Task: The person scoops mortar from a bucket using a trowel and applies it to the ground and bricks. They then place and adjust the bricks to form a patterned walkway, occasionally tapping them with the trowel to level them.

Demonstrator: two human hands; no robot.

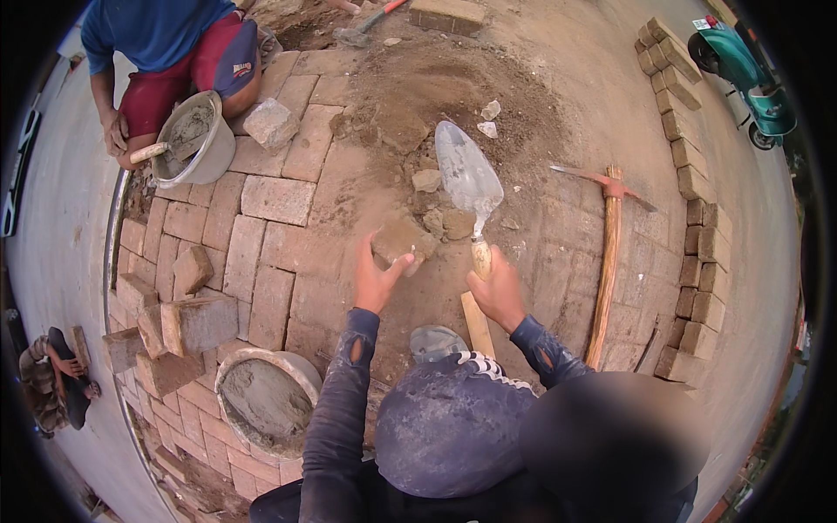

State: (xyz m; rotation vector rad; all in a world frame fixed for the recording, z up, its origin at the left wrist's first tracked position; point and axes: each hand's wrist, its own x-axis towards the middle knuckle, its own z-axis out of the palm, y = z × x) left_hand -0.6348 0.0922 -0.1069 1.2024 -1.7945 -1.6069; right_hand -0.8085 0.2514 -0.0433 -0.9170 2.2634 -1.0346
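- Grey trowel [468, 170], R hand [499, 289]: I see, remotely, fingers wrapped closed round its pale handle, blade angled up & away over loose dirt [436, 87]; prob. held so to keep the edge clear of the other hand.
- L hand [379, 277]: fingers & thumb parted approx. block-wide, gripping opposite sides of a dusty brown block [404, 241] at the dirt's near edge. Wide span likely suits its bulk; can't tell from my feed if its underside touches ground.
- Pickaxe [607, 279] lies to the R, handle toward the wearer, apparently parked w/in reach but out of the way.
- Mortar bucket [312, 383] stands by the L forearm, presumably for easy access; 2nd bucket [214, 161] sits in front of a co-worker [174, 35], trowel handle [149, 153] out over the rim.
- Loose bricks [199, 324] heaped L on laid pavers [277, 199]; stacked bricks [697, 340] line the far R, prob. to keep the middle free.
- Writing: printed mark [241, 68] on co-worker's shorts, small white plate [701, 24] on a green scooter [750, 74]; neither spelled out by me. No label I can make out on tools or buckets.
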